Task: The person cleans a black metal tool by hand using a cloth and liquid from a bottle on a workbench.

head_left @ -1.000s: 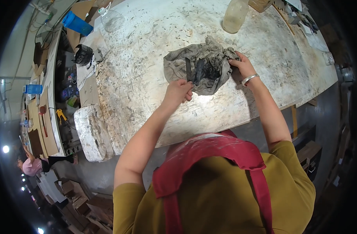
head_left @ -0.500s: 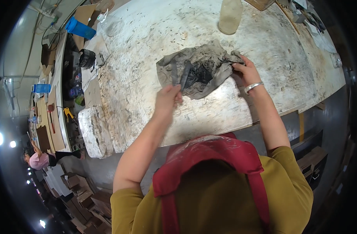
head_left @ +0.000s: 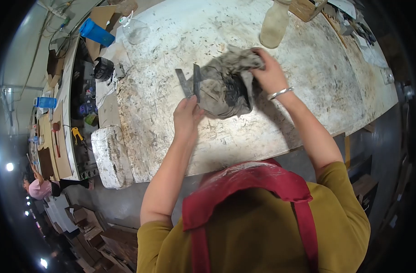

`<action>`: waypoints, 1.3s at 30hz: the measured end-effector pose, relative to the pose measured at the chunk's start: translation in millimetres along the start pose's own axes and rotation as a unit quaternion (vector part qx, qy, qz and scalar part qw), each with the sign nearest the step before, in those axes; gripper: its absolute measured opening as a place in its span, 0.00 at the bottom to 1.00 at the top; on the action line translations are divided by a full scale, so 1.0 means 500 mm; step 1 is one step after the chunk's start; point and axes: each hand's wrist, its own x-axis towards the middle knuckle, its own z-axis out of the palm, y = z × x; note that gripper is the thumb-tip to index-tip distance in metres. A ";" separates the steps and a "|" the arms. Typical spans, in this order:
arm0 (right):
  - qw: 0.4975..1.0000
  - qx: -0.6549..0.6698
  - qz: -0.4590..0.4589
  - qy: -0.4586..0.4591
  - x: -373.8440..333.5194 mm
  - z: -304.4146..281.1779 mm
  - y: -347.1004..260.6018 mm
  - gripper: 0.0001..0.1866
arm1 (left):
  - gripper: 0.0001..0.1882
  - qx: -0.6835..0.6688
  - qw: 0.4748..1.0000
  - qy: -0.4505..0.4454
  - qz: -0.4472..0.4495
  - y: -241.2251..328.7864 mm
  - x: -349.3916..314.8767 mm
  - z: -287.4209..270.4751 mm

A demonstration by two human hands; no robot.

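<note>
A crumpled, dirty grey cloth (head_left: 215, 93) with a black patch in its folds lies on the worktable (head_left: 158, 91). My right hand (head_left: 269, 75) is closed on a bunched end of the cloth, lifting that part a little above the tabletop. At the cloth's left edge, my left hand (head_left: 186, 118) pinches the lower ends of two dark flat strips (head_left: 196, 81), which spread apart in a V beyond my fingertips. What the strips are made of cannot be told. Part of the cloth lies right beside the fingers of my left hand.
A cloudy bottle (head_left: 275, 27) stands beyond my right hand. A white-smeared block (head_left: 110, 157) sits at the table's near left corner. To the left are a blue cup (head_left: 96, 32), a clear jug (head_left: 135, 32) and yellow-handled tool (head_left: 76, 135). Another person (head_left: 40, 187) is far left.
My right hand has moved left and away from me, gathering the cloth into a smaller bundle. My left hand has shifted slightly left, and the strips now stick out past the cloth's edge.
</note>
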 end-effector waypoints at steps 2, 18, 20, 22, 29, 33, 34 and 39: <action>0.958 -0.193 -0.187 -0.097 -0.031 0.073 -0.026 0.22 | 0.05 -0.010 1.000 -0.007 -0.005 -0.009 -0.011 -0.038; 0.956 -0.234 -0.171 -0.038 -0.176 0.044 -0.016 0.31 | 0.05 0.094 0.995 -0.014 -0.004 -0.049 0.034 -0.046; 0.960 -0.219 -0.175 -0.030 -0.165 0.044 -0.015 0.31 | 0.05 0.085 0.996 -0.027 0.016 -0.027 0.013 -0.018; 0.931 -0.285 -0.193 -0.120 -0.160 0.085 0.011 0.30 | 0.04 0.078 0.994 -0.066 0.041 -0.007 -0.010 0.012; 0.880 -0.349 -0.234 -0.220 -0.172 0.118 0.040 0.34 | 0.04 0.041 0.998 -0.034 -0.015 -0.037 0.028 -0.021; 0.906 -0.320 -0.192 -0.201 -0.186 0.129 0.025 0.32 | 0.05 0.060 0.998 -0.028 0.021 0.007 -0.021 -0.003; 0.894 -0.330 -0.213 -0.217 -0.188 0.140 0.024 0.32 | 0.05 0.063 0.997 -0.042 0.028 0.011 -0.027 0.012; 0.863 -0.368 -0.226 -0.263 -0.191 0.180 0.022 0.29 | 0.09 0.085 0.996 -0.017 -0.008 -0.046 0.017 -0.001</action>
